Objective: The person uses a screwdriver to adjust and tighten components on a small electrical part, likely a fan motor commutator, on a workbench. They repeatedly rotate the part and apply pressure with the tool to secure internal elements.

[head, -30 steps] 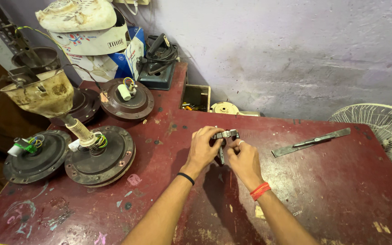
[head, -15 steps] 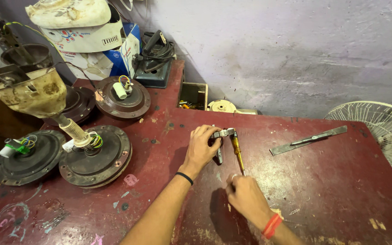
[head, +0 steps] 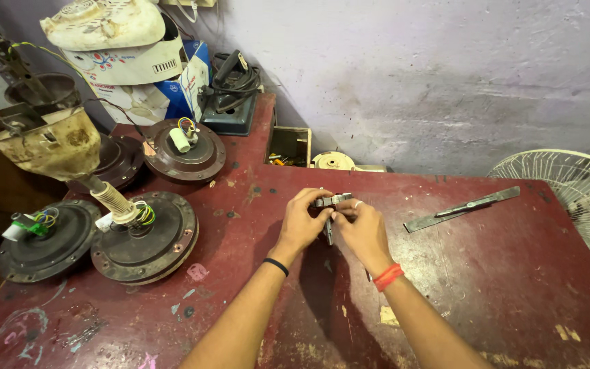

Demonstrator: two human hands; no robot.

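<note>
Both my hands meet over the middle of the dark red table (head: 500, 287). My left hand (head: 303, 222), with a black band on its wrist, grips a small grey metal part (head: 330, 201) from the left. My right hand (head: 361, 229), with an orange band on its wrist and a ring on one finger, pinches the same part from the right. A thin dark stem of the part hangs down between my palms. Most of the part is hidden by my fingers.
Several ceiling fan motors (head: 146, 236) with coloured wires lie at the left. A flat metal bar (head: 460, 209) lies to the right of my hands. A white fan guard (head: 568, 184) leans at the right edge. Boxes (head: 138, 68) and a black iron (head: 230, 85) stand at the back.
My right hand was down near the table's front half a second ago; it has come back up to the metal part. The yellow-tipped tool seen by the part is out of sight.
</note>
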